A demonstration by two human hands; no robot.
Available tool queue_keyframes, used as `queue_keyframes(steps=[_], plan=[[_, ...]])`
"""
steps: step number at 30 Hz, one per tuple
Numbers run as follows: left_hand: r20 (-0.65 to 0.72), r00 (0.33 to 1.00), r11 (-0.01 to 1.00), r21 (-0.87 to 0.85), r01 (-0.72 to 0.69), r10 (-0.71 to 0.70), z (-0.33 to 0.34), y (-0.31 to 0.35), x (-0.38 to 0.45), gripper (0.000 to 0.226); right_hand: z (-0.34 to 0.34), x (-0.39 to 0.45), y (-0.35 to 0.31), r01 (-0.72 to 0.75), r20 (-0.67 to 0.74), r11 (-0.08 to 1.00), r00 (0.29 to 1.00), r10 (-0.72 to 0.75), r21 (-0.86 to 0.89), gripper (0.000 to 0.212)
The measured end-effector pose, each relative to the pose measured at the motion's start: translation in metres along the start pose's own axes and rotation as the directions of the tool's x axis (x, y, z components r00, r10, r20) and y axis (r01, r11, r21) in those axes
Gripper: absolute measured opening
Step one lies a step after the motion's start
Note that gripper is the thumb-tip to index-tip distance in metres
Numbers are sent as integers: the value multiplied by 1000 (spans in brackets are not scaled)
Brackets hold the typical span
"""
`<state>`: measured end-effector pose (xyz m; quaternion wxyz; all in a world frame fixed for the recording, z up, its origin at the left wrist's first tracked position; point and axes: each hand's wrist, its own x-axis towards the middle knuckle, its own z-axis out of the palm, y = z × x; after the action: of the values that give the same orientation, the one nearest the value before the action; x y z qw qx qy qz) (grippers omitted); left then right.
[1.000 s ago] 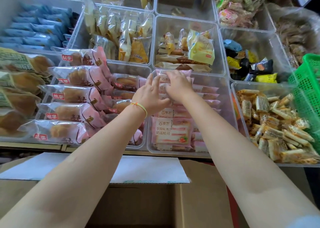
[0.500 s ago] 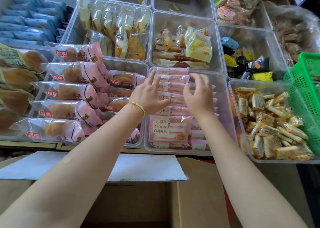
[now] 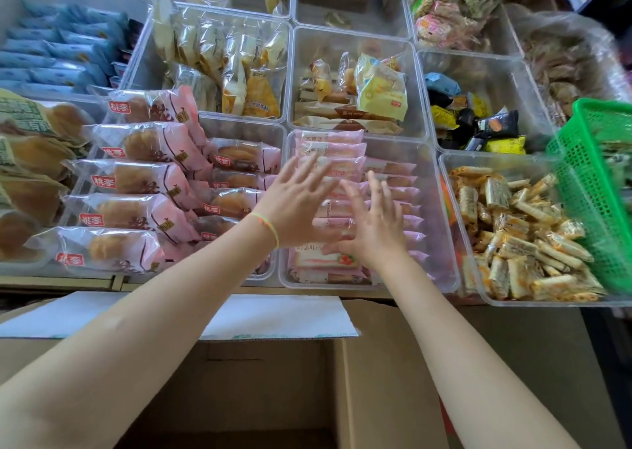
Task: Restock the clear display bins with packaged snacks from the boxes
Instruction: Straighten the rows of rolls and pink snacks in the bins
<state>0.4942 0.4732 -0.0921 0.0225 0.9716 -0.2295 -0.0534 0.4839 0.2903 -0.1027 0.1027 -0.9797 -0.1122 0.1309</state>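
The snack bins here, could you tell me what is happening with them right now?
A person is restocking. Both hands, the left hand and right hand, are open with fingers spread over the pink packets stacked in the clear bin, holding nothing. An open cardboard box sits below the bins.

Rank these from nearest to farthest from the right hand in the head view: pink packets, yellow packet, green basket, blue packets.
1. Pink packets, right under the right hand.
2. Yellow packet, next bin back.
3. Green basket, far right edge.
4. Blue packets, far left back corner.
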Motion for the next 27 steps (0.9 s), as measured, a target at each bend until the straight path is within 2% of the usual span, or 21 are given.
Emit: queue_keyframes(steps=[1, 3, 7, 13, 18, 21, 23, 25, 27], plan=[[52, 997, 997, 53, -63, 61, 4, 4, -9, 106, 2, -4, 0, 28, -10, 998, 1000, -29, -59, 115], [169, 983, 980, 172, -96, 67, 15, 9, -19, 117, 7, -12, -1, 96, 6, 978, 995, -96, -183, 117], [187, 982, 962, 270, -44, -8, 23, 18, -17, 126, 19, -20, 0, 148, 78, 929, 989, -129, -341, 130], [138, 984, 971, 228, 78, -112, 11, 2, 4, 136, 4, 6, -2, 131, 19, 935, 991, -132, -330, 125], [195, 974, 968, 243, 68, -117, 21, 11, -5, 136, 13, -4, -1, 160, 104, 933, 986, -133, -323, 130], [182, 974, 973, 211, 92, -132, 19, 15, -10, 134, -5, -8, 6, 181, 172, 975, 972, -159, -125, 129], [150, 983, 971, 230, 65, -102, 15, 21, -12, 128, -25, -10, 12, 84, 139, 981, 984, -109, 177, 119], [115, 991, 972, 232, 45, -73, 16, 30, -13, 119, -35, -6, 17, -33, 45, 876, 999, 13, 482, 96], [102, 992, 979, 197, 52, -73, 19, 39, -15, 110, -37, 9, 21, -154, -37, 770, 974, 225, 619, 68]])
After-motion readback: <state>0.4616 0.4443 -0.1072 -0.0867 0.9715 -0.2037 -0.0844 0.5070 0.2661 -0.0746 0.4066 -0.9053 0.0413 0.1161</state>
